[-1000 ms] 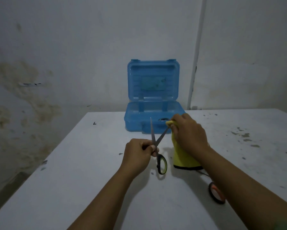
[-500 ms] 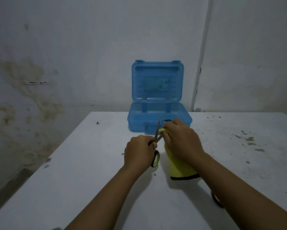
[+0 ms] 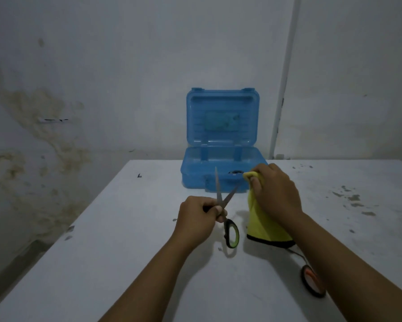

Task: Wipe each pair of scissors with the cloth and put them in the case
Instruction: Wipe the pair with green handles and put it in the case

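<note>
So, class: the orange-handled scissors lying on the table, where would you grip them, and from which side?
Take the orange handle loop, coming from above on the near side. It lies flat and exposed, while the blades run under the yellow cloth and the right forearm.

Both forearms bare, reaching forward from the near edge of the table toward its middle. Left hand closed in a loose fist, knuckles up, thumb and fingers wrapped around the upper handle of the green-handled scissors, wrist straight and raised off the table top. Right hand a little farther toward the far edge and higher, back of the hand up, fingers curled down and pinched on a fold of the yellow cloth, thumb tip showing at the near side of the fold. Right forearm angled in from the near right corner, left forearm from the near edge, the two hands near each other but apart.
</note>
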